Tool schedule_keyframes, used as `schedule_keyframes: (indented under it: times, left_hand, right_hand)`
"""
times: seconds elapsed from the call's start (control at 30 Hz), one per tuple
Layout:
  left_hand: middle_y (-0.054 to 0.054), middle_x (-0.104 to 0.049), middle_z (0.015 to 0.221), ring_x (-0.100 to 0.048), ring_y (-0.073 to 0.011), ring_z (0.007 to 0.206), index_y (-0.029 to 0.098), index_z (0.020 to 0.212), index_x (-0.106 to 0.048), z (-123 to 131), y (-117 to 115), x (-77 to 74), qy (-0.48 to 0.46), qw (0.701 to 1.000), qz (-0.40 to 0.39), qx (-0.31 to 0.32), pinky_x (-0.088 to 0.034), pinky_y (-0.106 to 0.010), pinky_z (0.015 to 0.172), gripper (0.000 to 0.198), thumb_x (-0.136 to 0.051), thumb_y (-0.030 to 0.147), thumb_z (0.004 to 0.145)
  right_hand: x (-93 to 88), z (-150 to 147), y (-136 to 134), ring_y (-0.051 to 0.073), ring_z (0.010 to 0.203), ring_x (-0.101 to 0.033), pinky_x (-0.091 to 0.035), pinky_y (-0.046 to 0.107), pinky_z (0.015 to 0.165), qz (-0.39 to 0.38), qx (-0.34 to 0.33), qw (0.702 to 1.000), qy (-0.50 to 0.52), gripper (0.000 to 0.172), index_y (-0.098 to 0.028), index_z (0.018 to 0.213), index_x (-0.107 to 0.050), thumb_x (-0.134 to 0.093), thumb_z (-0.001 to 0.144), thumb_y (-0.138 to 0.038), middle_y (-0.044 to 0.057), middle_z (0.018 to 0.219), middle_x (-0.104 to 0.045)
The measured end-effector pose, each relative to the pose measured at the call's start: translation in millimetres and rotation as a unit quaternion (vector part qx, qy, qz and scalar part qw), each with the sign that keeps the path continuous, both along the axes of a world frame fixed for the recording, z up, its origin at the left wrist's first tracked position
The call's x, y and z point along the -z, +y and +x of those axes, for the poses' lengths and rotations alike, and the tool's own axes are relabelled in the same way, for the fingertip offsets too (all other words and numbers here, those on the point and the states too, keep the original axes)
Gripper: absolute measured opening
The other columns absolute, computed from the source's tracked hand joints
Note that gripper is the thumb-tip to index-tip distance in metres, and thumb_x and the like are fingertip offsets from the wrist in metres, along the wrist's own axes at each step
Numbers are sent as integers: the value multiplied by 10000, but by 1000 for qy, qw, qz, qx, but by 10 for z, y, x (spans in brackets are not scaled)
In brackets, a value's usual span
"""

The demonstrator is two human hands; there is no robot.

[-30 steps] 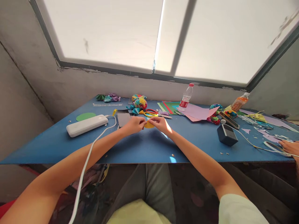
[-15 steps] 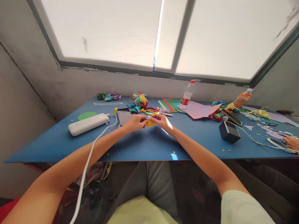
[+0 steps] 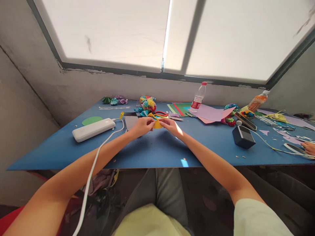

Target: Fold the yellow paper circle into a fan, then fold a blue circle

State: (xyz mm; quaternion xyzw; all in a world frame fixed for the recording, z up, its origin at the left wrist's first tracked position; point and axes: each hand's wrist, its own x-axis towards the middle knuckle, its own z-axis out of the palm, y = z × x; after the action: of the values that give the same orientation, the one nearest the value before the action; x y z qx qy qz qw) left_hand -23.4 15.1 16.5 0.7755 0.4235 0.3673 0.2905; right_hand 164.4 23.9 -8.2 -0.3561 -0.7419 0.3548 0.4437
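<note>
A small piece of yellow paper (image 3: 157, 124) is pinched between my two hands over the middle of the blue table (image 3: 152, 150). My left hand (image 3: 141, 126) grips its left side with closed fingers. Closed fingers of my right hand (image 3: 171, 126) hold its right side. Scissors with red and yellow handles (image 3: 159, 115) lie just behind my hands, beside a heap of colourful folded paper fans (image 3: 147, 106). A dark phone (image 3: 130, 121) lies flat just left of my left hand.
A white power bank (image 3: 94, 129) with a white cable (image 3: 93, 167) and a green paper disc (image 3: 91, 120) lie at left. Coloured paper sheets (image 3: 209, 114), two bottles (image 3: 199, 97) and a dark box (image 3: 243, 137) sit at right. Another person's hand (image 3: 309, 148) rests at the right edge.
My hands stay on the yellow paper and have lifted it slightly while working it. The view has shifted a little, so the table looks lower and further left.
</note>
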Motion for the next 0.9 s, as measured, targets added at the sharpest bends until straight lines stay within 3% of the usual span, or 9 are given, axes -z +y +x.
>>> schedule_keyframes:
  times: [0.17, 0.37, 0.57, 0.63, 0.73, 0.9]
  left_hand:
    - [-4, -570, 498, -504, -113, 444, 150, 740, -563, -41, 122, -2, -57, 996, -43, -55, -377, -219, 453, 240, -423, 335, 802]
    - [-16, -582, 496, -507, -109, 433, 152, 696, -554, -6, 106, 19, -37, 997, -72, 0, -371, -215, 438, 250, -478, 371, 787]
    - [-1, -588, 540, -519, -117, 500, 165, 731, -556, -2, 38, 3, 17, 1000, 8, 6, -389, -225, 523, 234, -433, 339, 827]
    - [0, -593, 560, -522, -125, 514, 169, 754, -563, -18, 16, -15, 41, 998, 44, 7, -381, -232, 532, 233, -426, 339, 834]
    - [-4, -597, 599, -522, -137, 536, 176, 784, -577, -25, -27, -28, 78, 992, 97, 11, -365, -244, 551, 217, -437, 335, 833]
    - [-5, -596, 627, -534, -148, 583, 187, 806, -594, 0, -78, -16, 119, 982, 147, 21, -356, -250, 592, 208, -436, 319, 836]
  right_hand:
    - [-3, 15, -17, 169, 838, -598, -441, 289, 712, 67, 24, 996, -54, 336, -166, 1096, -527, -509, 772, -257, 53, 912, -655]
    - [-33, -12, -59, 169, 808, -600, -447, 287, 710, 75, 54, 994, -61, 285, -159, 1038, -576, -510, 783, -270, 62, 903, -651]
    - [-82, 29, -107, 152, 739, -584, -443, 288, 700, -18, -95, 995, 8, 348, -158, 1049, -585, -351, 852, -323, 58, 856, -638]
    - [-82, 43, -104, 156, 784, -582, -442, 288, 709, -39, -110, 993, 35, 369, -179, 1036, -600, -328, 859, -354, 61, 919, -631]
    - [-69, 31, -88, 161, 827, -564, -441, 276, 687, -39, -67, 996, 51, 360, -190, 957, -632, -359, 849, -400, 52, 966, -612]
    - [-63, -42, -90, 135, 688, -517, -415, 255, 629, 12, 14, 1000, 2, 335, -144, 777, -621, -538, 773, -468, 20, 730, -577]
